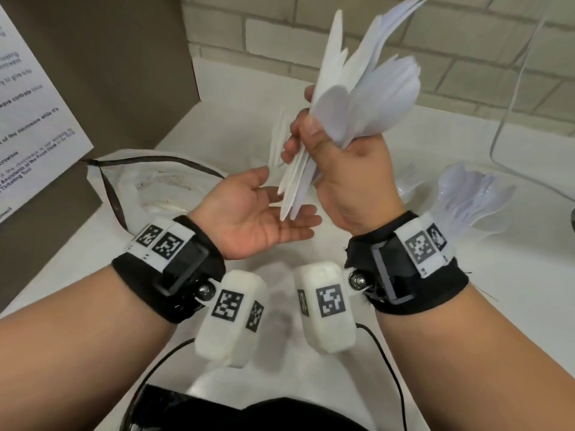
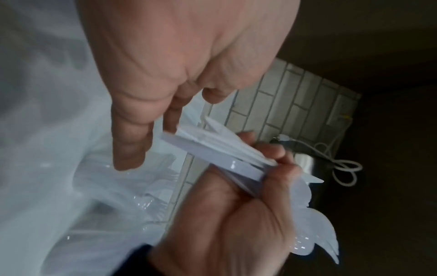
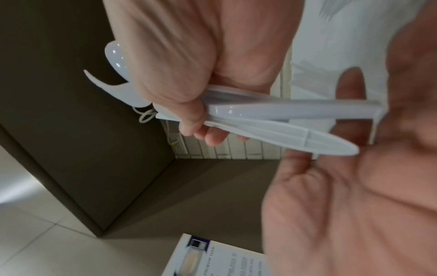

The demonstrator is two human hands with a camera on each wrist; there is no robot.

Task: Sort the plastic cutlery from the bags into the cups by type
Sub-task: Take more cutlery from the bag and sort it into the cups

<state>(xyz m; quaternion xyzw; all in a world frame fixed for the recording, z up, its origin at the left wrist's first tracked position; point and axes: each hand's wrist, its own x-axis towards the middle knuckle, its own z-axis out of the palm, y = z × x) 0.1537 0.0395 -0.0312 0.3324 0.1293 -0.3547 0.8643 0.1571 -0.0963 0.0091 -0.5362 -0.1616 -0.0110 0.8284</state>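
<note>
White counter (image 1: 242,119) below a pale brick wall (image 1: 466,42): a fistful of cutlery was raised above it.

Right hand (image 1: 348,172) fingers clenched round a bunch of white plastic cutlery (image 1: 367,101), handles pointing down at the left hand (image 1: 258,213), which lay palm-up with fingers relaxed, just beneath. Further right a clear cup (image 1: 466,203) held what looked like spoons; a bag (image 1: 149,188) lay left.

Bare counter (image 1: 273,284) below; bag (image 1: 140,181) left, cup of spoons (image 1: 473,200) right
</note>
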